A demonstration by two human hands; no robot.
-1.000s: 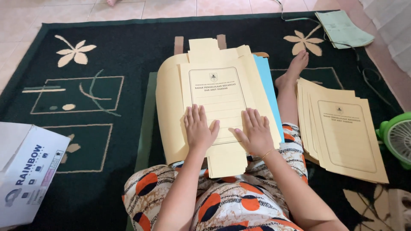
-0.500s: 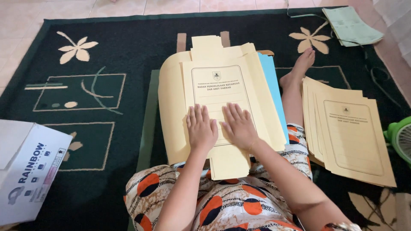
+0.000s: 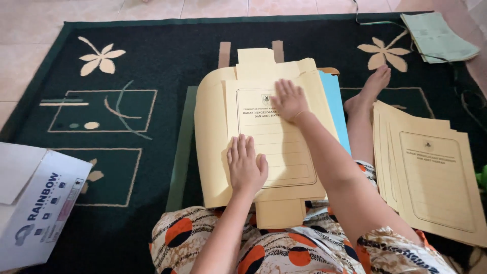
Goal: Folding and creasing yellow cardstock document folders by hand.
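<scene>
Both hands flat — manila folder (image 3: 276, 147).

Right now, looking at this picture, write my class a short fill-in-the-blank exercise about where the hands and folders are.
1. Both hands rest flat on a ____-coloured paper folder.
2. The right hand lies ____ from the body than the left hand.
3. A stack of similar folders lies to the person's ____.

Missing words: cream; farther; right
</scene>
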